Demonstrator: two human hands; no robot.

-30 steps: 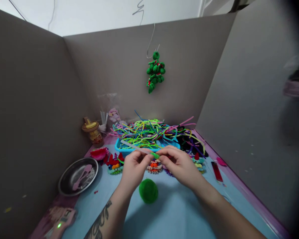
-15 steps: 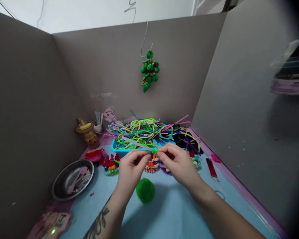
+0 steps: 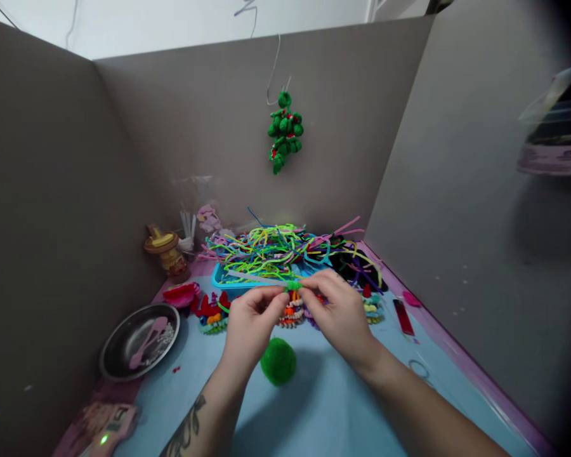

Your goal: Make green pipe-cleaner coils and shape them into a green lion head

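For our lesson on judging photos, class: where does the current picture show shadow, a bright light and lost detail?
Head view: a soft shadow lies on the blue tabletop right of the green ball; head view: a green light glows at lower left; head view: the fuzzy green piece between left hand and right hand lacks fine detail, and blackness swallows the right edge.
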